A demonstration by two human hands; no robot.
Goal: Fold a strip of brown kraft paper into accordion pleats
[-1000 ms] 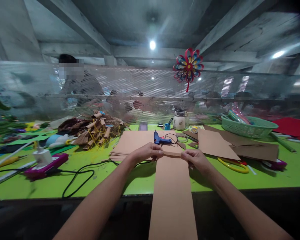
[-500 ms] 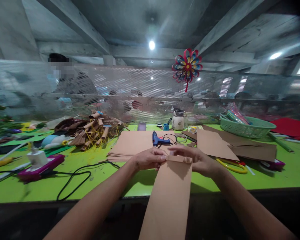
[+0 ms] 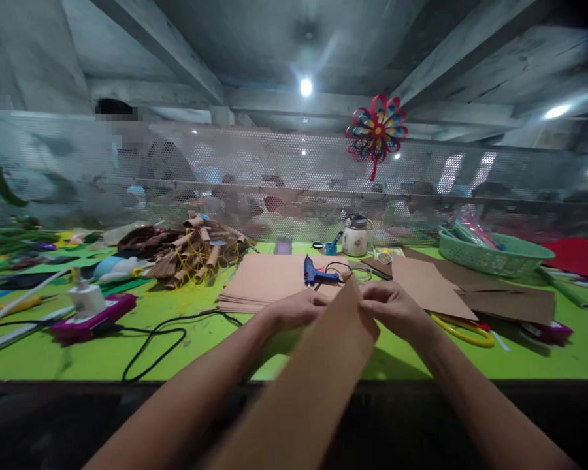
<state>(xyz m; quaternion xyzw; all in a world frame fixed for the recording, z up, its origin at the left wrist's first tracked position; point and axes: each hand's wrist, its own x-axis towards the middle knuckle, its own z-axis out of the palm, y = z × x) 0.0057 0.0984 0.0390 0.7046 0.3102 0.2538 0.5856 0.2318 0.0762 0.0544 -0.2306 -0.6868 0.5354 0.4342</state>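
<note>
A long strip of brown card [image 3: 318, 365] slants from between my hands down past the table's front edge, its lower part blurred. My left hand [image 3: 301, 308] is closed on its left side, the fingertips partly hidden behind the card. At the upper right, my right hand [image 3: 389, 305] pinches the card's edge between thumb and fingers. Just beyond my hands, a blue glue gun [image 3: 318, 273] rests on a stack of brown card sheets [image 3: 259, 281].
Left are bundled brown paper rolls [image 3: 200, 251], a purple power strip [image 3: 98, 318] and a looping black cable. Right are more card sheets [image 3: 426, 287], a yellow ring handle [image 3: 463, 331] and a green basket [image 3: 494, 256]. A jar [image 3: 355, 236] stands near the mesh screen.
The card strip has turned and tilted, its lower end swinging left. The folded top edge no longer faces me. The whole view has shifted slightly.
</note>
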